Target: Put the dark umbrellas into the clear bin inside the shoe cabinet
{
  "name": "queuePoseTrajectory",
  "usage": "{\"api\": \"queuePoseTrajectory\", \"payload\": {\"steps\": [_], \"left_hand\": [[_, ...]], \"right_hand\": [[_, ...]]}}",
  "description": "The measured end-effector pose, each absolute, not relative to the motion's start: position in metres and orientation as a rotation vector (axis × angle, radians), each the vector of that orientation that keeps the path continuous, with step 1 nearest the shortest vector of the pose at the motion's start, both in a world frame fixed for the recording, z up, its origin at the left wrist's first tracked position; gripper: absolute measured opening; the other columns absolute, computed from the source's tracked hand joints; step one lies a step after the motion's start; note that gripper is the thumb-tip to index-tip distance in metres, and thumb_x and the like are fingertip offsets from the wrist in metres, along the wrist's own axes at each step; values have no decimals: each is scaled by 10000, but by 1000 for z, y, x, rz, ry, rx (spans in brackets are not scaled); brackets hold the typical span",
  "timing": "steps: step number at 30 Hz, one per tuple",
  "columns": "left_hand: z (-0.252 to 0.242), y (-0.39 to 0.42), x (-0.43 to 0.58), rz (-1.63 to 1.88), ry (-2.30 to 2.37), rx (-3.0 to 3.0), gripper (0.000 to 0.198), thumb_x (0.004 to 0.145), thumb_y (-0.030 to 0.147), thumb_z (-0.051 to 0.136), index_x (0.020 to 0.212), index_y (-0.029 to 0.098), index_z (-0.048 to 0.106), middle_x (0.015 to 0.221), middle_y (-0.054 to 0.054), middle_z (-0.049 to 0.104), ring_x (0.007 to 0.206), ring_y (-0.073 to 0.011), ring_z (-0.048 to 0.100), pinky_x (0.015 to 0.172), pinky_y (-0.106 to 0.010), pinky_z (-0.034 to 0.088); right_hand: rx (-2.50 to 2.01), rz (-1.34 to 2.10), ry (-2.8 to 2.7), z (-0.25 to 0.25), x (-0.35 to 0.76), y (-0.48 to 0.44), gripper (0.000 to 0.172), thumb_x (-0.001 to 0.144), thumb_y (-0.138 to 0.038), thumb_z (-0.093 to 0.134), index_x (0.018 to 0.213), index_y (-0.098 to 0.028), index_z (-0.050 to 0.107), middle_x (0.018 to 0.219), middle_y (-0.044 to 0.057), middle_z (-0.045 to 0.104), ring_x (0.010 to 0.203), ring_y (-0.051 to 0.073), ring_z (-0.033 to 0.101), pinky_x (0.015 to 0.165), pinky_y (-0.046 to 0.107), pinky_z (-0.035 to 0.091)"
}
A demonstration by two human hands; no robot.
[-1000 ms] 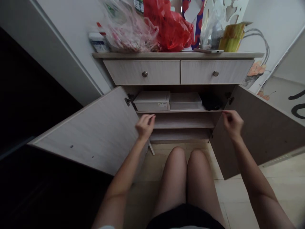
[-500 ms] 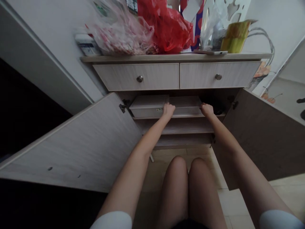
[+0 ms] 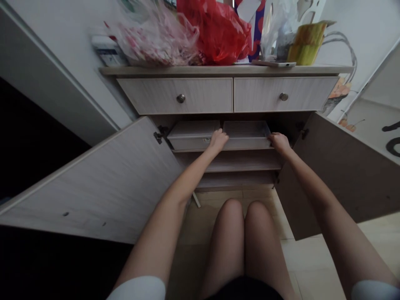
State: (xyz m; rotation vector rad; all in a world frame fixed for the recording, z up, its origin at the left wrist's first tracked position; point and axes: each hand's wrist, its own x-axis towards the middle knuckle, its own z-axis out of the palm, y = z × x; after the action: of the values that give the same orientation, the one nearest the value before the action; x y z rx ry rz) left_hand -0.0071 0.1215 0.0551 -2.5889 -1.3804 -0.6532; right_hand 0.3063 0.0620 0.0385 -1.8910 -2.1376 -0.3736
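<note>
On the cabinet's upper shelf stands a clear plastic box (image 3: 246,135), its inside visible from above. My left hand (image 3: 219,138) is closed at the box's left front corner, fingers curled over the rim. At its right front corner my right hand (image 3: 279,142) grips the edge, thumb and fingers together. To the left, on the same shelf, sits a whitish lidded plastic box (image 3: 192,134) with a small label on its front, close beside my left hand.
Both cabinet doors, the left door (image 3: 103,183) and the right door (image 3: 340,166), stand open on either side of my arms. Two drawers with round knobs are above the shelf. On the top lie a red plastic bag (image 3: 215,33), a pinkish bag (image 3: 156,37) and a phone (image 3: 273,63).
The clear box has moved slightly right, with a gap opening between it and the lidded box. My right hand has shifted right with it; the view has tilted slightly.
</note>
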Motion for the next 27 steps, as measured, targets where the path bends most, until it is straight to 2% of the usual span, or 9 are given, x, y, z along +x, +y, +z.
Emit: {"api": "queuePoseTrajectory", "payload": {"steps": [5, 10, 19, 25, 27], "left_hand": [[61, 57, -26, -364, -1059, -2521, 294, 893, 53, 446, 859, 131, 727, 838, -144, 666, 901, -266, 513, 724, -359, 364], [45, -23, -52, -387, -854, -2511, 275, 933, 98, 448, 941, 156, 717, 823, -122, 654, 854, -246, 500, 685, -351, 344], [-21, -123, -90, -416, -846, -2622, 189, 962, 163, 503, 933, 170, 689, 768, -84, 626, 810, -229, 489, 653, -341, 317], [-56, -151, -104, -486, -946, -2734, 239, 942, 108, 480, 951, 172, 710, 821, -84, 652, 835, -218, 502, 678, -339, 356], [-64, -153, -103, -606, -1068, -2789, 224, 949, 173, 505, 943, 192, 728, 816, -79, 663, 870, -222, 527, 731, -351, 389]], "right_hand": [[-1715, -434, -2192, 38, 319, 4, 296, 966, -206, 476, 1028, -173, 763, 993, 113, 715, 871, 205, 633, 651, 264, 402], [-1527, -337, -2281, 17, 322, -70, 289, 966, -230, 488, 1044, -209, 766, 954, 83, 723, 876, 202, 663, 696, 250, 454], [-1556, -86, -2367, -34, 292, -182, 327, 944, -137, 470, 1085, -219, 753, 940, 67, 722, 866, 188, 673, 691, 231, 475], [-1621, 35, -2429, -49, 277, -203, 317, 955, -143, 460, 1028, -217, 759, 952, 77, 721, 887, 187, 674, 711, 238, 479], [-1635, 32, -2455, -50, 276, -203, 338, 940, -109, 449, 1039, -214, 755, 960, 79, 721, 903, 182, 672, 726, 235, 482]]}}
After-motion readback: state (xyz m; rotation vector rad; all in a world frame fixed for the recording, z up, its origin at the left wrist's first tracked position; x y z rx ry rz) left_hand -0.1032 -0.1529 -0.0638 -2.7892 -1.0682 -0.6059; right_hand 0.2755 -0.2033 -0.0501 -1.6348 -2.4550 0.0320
